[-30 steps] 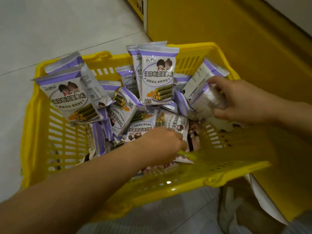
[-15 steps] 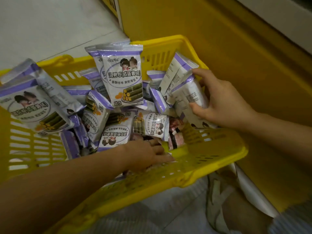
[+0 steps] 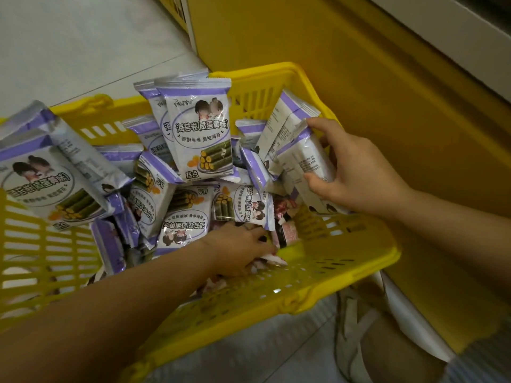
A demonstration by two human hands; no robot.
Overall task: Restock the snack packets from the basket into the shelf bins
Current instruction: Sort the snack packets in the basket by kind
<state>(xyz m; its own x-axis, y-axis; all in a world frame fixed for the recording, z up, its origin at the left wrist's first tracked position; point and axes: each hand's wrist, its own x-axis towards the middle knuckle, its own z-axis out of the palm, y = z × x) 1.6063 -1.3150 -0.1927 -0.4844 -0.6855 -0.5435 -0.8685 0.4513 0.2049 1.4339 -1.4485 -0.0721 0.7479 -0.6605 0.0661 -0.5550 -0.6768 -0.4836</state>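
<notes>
We judge the restocking to be at an early stage. The yellow basket (image 3: 340, 272) is full of purple-and-white snack packets (image 3: 197, 131), which lie and stand in a loose heap. No shelf bin appears in our view, so we cannot say how many are placed. The right hand (image 3: 359, 172) holds a small bundle (image 3: 304, 156) of packets at the right side of the basket, with the thumb below and the fingers curled over the top edge. The bundle is not yet lifted out. The left hand (image 3: 237, 250) is low among the packets near the front wall, beside a pink-and-white packet (image 3: 284, 233); we cannot tell whether it grips anything. The yellow shelf base (image 3: 359, 78) stands just beside the basket. Nearly all the work remains.
</notes>
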